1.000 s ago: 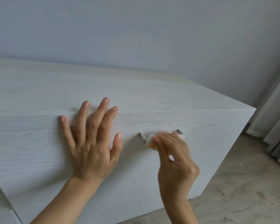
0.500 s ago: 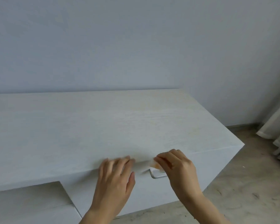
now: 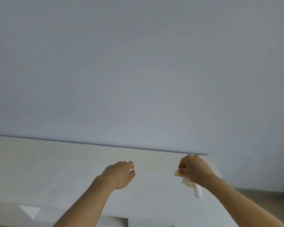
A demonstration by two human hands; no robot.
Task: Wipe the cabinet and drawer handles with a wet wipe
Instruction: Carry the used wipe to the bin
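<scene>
Head view is tilted up: mostly bare wall (image 3: 138, 63), with the cabinet top (image 3: 56, 161) filling the lower third. All positions below are relative to that top.

- Near the top's front-left corner: a white triangular patch (image 3: 29, 211). Can't tell if it's glare or something lying there.
- Over the middle of the top: left hand (image 3: 120, 175), back of hand up, fingers (image 3: 129, 164) loosely curled with the thumb tip close under them. Nothing visible in it. Can't tell whether it touches the surface or hangs just above.
- Under the top's front edge, below the left forearm: a sliver of pale panel (image 3: 113, 222), probably the cabinet front.
- Over the right end of the top, near the back edge: right hand (image 3: 194, 172), fingers closed round the wet wipe (image 3: 197, 191). One corner pokes out on the thumb side and a crumpled tail hangs below the wrist. The wipe is off the wood.
- Past the top's right end: a strip of floor (image 3: 269, 194).

Key relation: no handle is in frame. My read is that any remaining handle sits on the front face, so below the front edge and back toward the person from both hands. The wipe has to come down and over that edge. Handle long axis can't be called from this view. Both hands are about level in depth, but only the right carries the wipe, so it leads. The camera needs to tip down first.
</scene>
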